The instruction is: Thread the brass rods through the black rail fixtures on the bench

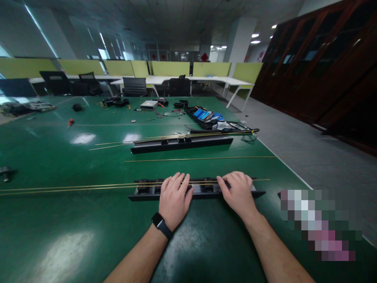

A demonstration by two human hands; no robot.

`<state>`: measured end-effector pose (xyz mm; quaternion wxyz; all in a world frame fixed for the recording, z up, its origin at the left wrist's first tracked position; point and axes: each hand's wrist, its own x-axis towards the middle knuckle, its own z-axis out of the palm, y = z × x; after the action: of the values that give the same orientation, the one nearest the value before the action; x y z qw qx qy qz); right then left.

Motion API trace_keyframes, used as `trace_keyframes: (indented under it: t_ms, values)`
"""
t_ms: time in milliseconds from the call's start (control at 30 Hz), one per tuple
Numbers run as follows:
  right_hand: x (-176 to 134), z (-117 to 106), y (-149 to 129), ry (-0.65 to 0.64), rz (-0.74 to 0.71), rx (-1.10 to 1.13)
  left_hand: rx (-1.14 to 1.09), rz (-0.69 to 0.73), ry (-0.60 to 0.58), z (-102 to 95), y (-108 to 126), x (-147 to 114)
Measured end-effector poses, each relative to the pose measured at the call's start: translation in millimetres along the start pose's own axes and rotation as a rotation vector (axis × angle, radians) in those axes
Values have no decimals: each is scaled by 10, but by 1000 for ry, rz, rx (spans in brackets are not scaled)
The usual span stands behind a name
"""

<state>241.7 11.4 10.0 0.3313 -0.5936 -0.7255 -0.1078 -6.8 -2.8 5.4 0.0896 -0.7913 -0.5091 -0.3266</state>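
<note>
Brass-coloured rods (118, 185) | along black rail (206, 196) | both hands (174, 196) atop, grip hard to tell

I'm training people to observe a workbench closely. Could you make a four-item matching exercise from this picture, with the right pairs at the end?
1. watch
2. near rail
3. far rail
4. lone rod

A. beyond the lone rod
B. worn at the left wrist
C. between the two rails
D. at the left hand and right hand

Pairs: 1-B; 2-D; 3-A; 4-C
</note>
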Motion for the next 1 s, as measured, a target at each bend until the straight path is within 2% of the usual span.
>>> trace_keyframes:
  t_ms: [1000]
  values:
    - [-7, 23, 19, 2, 10, 0, -4, 2, 43, 7, 12, -4]
